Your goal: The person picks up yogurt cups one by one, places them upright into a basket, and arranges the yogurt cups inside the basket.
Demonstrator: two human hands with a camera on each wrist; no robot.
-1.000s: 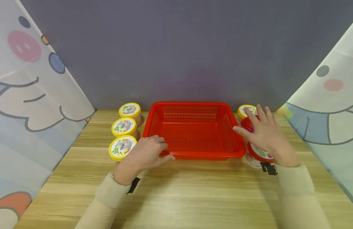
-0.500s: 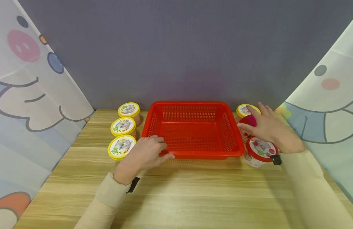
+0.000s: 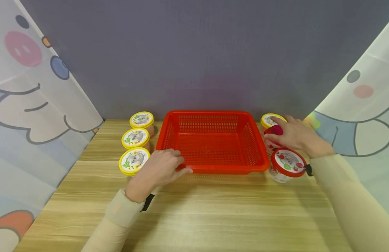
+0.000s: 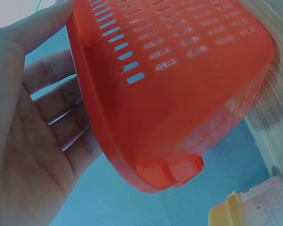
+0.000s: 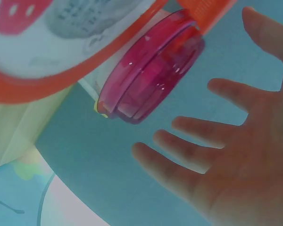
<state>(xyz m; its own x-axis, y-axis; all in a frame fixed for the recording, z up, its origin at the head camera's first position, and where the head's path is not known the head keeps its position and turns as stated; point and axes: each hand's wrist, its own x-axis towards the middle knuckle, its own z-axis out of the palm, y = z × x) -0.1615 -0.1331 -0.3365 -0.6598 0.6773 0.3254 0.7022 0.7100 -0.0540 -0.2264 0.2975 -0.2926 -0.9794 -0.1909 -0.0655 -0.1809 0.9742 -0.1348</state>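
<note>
My left hand grips the front left corner of a red plastic basket. In the left wrist view the thumb lies on one side of the rim and the fingers on the other. At the right, my right hand hovers with spread fingers over a tub with a clear pink lid. The right wrist view shows a gap between these fingers and the pink lid. A red-lidded tub stands nearer, partly below the right wrist.
Left of the basket, yellow-lidded tubs stand in a row: back, middle and front. Another yellow-lidded tub stands behind the pink-lidded one. A grey wall closes off the wooden table behind.
My right hand has turned and shifted slightly right, and its forearm has swung outward. More of the red lid shows. The left hand and basket have stayed put.
</note>
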